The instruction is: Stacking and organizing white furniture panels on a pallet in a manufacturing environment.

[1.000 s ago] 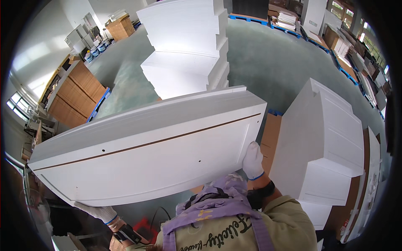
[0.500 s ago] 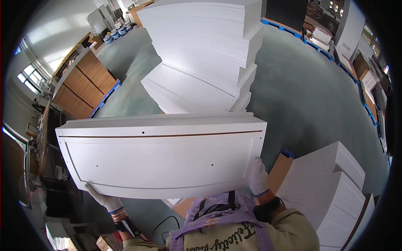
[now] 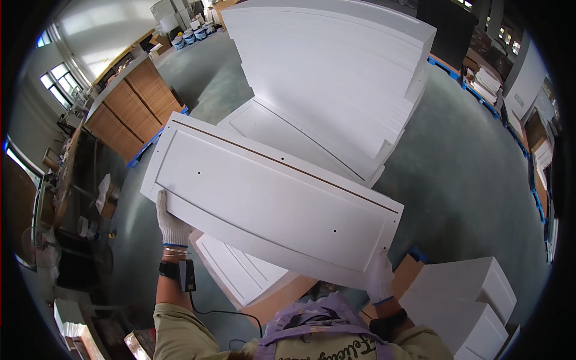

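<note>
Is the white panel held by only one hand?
No, the left hand and the right hand both hold the white panel near opposite ends.

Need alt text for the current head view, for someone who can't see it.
A person's gloved left hand and right hand hold a long white panel, slanting down rightward in the view. Beyond it stands a tall stack of white panels.

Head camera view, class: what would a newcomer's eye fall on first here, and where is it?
First, the long white panel with a dark groove, slanting across the middle, with the gloved left hand at its lower left edge and the right hand near its lower right corner. Beyond it, a tall white stack fills the top centre. At upper left, a brown stack stands on a blue pallet.
</note>
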Motion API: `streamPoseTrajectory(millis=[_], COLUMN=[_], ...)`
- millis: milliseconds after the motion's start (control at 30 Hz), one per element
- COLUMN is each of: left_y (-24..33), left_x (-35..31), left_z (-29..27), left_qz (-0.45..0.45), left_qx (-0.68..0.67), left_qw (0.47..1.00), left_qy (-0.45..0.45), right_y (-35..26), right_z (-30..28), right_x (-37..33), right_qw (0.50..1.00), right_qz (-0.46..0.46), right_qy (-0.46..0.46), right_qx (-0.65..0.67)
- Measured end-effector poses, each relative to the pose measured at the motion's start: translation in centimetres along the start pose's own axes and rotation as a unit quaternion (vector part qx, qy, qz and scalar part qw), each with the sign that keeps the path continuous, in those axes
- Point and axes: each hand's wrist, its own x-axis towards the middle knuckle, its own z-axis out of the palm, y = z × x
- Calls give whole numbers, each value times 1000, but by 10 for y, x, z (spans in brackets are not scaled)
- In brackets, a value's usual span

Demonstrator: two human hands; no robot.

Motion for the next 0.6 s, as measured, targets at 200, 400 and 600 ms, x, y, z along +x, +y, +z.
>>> streamPoseTrajectory(millis=[200, 400, 600], left_y=[-25, -58, -89], left_x=[65, 134, 181], left_z=[57, 79, 107], left_qz=[-96, -92, -114], left_qx=[-14, 19, 22], left_qw=[994, 994, 991], left_qy=[-53, -52, -73], right_y=[4, -23, -43], right_z=[19, 46, 62], right_x=[24, 22, 32], right_qw=[988, 995, 987], right_qz=[-17, 10, 31], right_qy=[7, -36, -69], right_qx=[-155, -94, -145])
